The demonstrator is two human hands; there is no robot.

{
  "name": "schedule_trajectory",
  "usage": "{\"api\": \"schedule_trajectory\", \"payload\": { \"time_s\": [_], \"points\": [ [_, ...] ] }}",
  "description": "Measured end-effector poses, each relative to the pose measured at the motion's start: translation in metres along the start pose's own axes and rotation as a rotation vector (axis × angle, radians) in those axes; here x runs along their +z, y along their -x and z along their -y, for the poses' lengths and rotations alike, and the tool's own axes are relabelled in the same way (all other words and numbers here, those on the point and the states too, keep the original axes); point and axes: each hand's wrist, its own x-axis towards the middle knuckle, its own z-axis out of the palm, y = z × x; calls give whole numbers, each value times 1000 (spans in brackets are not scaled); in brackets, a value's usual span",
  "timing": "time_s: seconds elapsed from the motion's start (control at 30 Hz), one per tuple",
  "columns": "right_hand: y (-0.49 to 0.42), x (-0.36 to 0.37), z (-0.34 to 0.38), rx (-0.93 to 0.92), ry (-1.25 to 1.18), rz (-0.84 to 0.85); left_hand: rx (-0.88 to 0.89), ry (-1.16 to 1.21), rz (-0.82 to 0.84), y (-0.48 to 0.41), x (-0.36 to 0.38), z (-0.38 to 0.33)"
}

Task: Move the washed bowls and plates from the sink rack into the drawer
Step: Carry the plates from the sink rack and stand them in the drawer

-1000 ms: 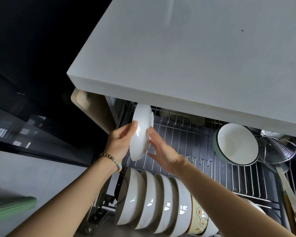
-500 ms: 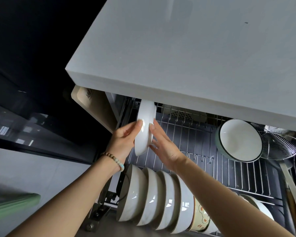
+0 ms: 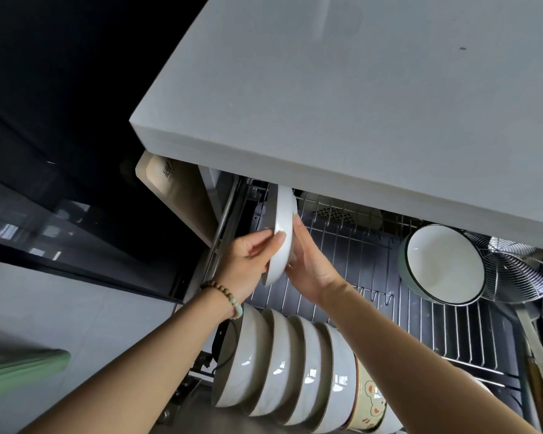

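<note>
A white plate [image 3: 282,233] stands on edge at the back left of the open drawer's wire rack [image 3: 351,277], its top reaching under the counter. My left hand [image 3: 248,264] grips its left face, thumb on the rim. My right hand [image 3: 311,267] presses flat against its right face. A row of white bowls [image 3: 282,364] stands on edge along the drawer's front, with a patterned bowl [image 3: 369,399] at the right end. A green-rimmed white bowl [image 3: 442,264] leans at the back right.
The grey countertop [image 3: 358,104] overhangs the drawer's back half. A wire skimmer [image 3: 511,270] with a long handle lies at the right. A beige cutting board [image 3: 176,195] stands left of the drawer. A dark oven front [image 3: 60,198] is at the left.
Both hands have carried the plate farther back and upright, toward the drawer's back left corner under the counter edge.
</note>
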Motion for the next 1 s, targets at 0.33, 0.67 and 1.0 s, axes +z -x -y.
{"api": "schedule_trajectory", "payload": {
  "time_s": [0.33,0.67,1.0],
  "points": [
    [11,-11,-9,-53,-32,21,40,-27,100,8,-8,-2],
    [-5,-6,-7,-15,0,-17,3,-4,38,-9,-12,-6],
    [-8,-8,-1,7,-45,-15,-43,-33,49,-16,-13,-3]
  ]
}}
